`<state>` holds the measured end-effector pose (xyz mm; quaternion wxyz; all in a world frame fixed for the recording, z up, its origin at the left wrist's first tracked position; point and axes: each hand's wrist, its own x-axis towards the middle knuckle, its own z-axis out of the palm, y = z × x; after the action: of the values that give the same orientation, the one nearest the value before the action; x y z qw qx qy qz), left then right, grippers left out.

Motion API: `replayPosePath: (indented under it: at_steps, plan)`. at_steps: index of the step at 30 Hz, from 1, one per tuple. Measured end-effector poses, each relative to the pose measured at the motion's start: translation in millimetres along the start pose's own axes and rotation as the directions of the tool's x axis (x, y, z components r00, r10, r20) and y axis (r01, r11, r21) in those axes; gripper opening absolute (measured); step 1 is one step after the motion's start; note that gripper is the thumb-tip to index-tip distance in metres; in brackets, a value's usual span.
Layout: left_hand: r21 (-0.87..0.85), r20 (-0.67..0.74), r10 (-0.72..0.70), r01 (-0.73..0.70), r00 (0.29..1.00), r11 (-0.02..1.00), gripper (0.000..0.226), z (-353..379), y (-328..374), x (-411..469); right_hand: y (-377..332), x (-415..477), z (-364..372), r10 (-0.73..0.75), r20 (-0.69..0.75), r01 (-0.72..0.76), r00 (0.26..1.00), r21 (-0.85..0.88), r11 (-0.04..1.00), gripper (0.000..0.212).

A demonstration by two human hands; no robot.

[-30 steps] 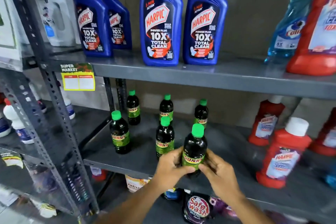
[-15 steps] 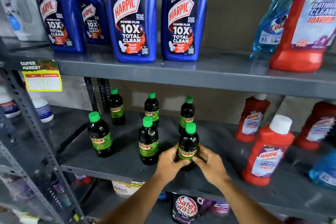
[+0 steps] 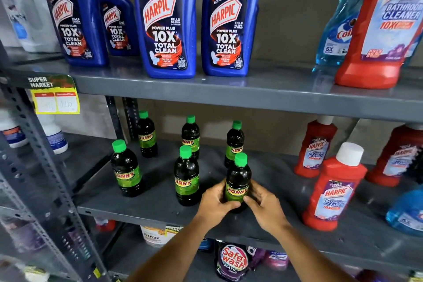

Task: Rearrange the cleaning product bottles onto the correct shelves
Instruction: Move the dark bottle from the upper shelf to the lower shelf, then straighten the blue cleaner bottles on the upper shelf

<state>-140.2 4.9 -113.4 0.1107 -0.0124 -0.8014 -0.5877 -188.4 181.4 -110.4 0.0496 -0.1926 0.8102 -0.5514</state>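
Note:
A dark Sunny bottle with a green cap (image 3: 238, 177) stands upright at the front of the middle grey shelf (image 3: 148, 210). My left hand (image 3: 216, 204) wraps its left side and my right hand (image 3: 263, 205) its right side, low on the label. Several more Sunny bottles (image 3: 186, 174) stand in two rows to its left and behind it. Blue Harpic bottles (image 3: 166, 20) line the upper shelf (image 3: 229, 94). Red Harpic bathroom cleaner bottles (image 3: 334, 188) stand on the middle shelf to the right.
A large red Harpic bottle (image 3: 384, 27) and a blue Colin spray bottle (image 3: 338, 23) stand at the upper right. Below lie a Safewash pouch (image 3: 233, 258) and a white tub (image 3: 155, 234). A yellow price tag (image 3: 56, 102) hangs on the left upright. White bottles (image 3: 55, 137) fill the left rack.
The held Sunny bottle has moved back from the shelf's front edge and down onto the shelf, in line with the front row. Both hands stay on it. The view shifted right and closer.

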Motion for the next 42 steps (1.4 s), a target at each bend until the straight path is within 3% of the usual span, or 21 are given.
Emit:
replayPosePath:
  at_steps: [4, 7, 10, 13, 16, 18, 20, 22, 24, 25, 28, 32, 38, 42]
  plan:
    - [0.060, 0.011, -0.061, 0.061, 0.998, 0.996, 0.091, -12, 11, -18, -22, -18, -7, -0.062, -0.139, 0.052, 0.988, -0.068, 0.996, 0.067]
    - [0.107, -0.001, 0.012, -0.012, 1.000, 0.994, 0.078, -34, 22, -47, -50, -38, -15, -0.188, -0.305, 0.174, 0.934, -0.072, 0.982, 0.056]
    - [0.138, -0.125, 0.244, -0.227, 0.962, 0.964, 0.056, -69, 68, -76, -101, -57, -23, -0.348, -0.372, 0.366, 0.861, -0.025, 0.930, 0.053]
    - [0.288, -0.338, 0.483, -0.399, 0.808, 0.870, 0.039, -114, 148, -83, -175, -61, -32, -0.555, -0.408, 0.570, 0.725, -0.097, 0.816, 0.041]
    - [0.475, -0.519, 0.695, -0.508, 0.497, 0.718, 0.042, -162, 227, -68, -256, -54, -36, -0.716, -0.471, 0.732, 0.515, -0.193, 0.653, 0.033]
    - [0.433, -0.621, 0.681, -0.556, 0.387, 0.710, 0.045, -190, 269, -53, -308, -48, -32, -0.743, -0.448, 0.762, 0.497, -0.184, 0.621, 0.033]
    - [0.293, -0.671, 0.579, -0.552, 0.463, 0.781, 0.047, -212, 300, -32, -350, -39, -23, -0.723, -0.338, 0.704, 0.603, -0.200, 0.681, 0.040]
    - [0.182, -0.632, 0.457, -0.454, 0.626, 0.872, 0.035, -228, 317, -15, -380, -28, -12, -0.662, -0.203, 0.600, 0.721, -0.293, 0.744, 0.040]
    - [0.084, -0.579, 0.349, -0.372, 0.737, 0.924, 0.024, -233, 320, -4, -396, -19, -2, -0.596, -0.142, 0.508, 0.790, -0.391, 0.767, 0.027]
    - [0.051, -0.576, 0.306, -0.340, 0.758, 0.939, 0.023, -232, 317, -4, -398, -17, 2, -0.580, -0.142, 0.475, 0.802, -0.437, 0.764, 0.023]
    - [0.100, -0.576, 0.281, -0.274, 0.768, 0.956, 0.021, -225, 305, -8, -398, -12, 10, -0.525, -0.163, 0.397, 0.836, -0.481, 0.782, 0.027]
    - [0.196, -0.578, 0.294, -0.220, 0.762, 0.956, 0.032, -223, 299, -10, -399, -1, 19, -0.428, -0.194, 0.320, 0.883, -0.418, 0.850, 0.032]
    - [0.122, -0.576, 0.241, -0.210, 0.781, 0.970, 0.020, -233, 294, -1, -398, 18, 34, -0.403, -0.257, 0.285, 0.878, -0.395, 0.873, 0.035]
    - [0.029, -0.593, 0.166, -0.185, 0.788, 0.982, 0.031, -256, 286, 9, -405, 31, 54, -0.393, -0.255, 0.301, 0.884, -0.333, 0.894, 0.047]
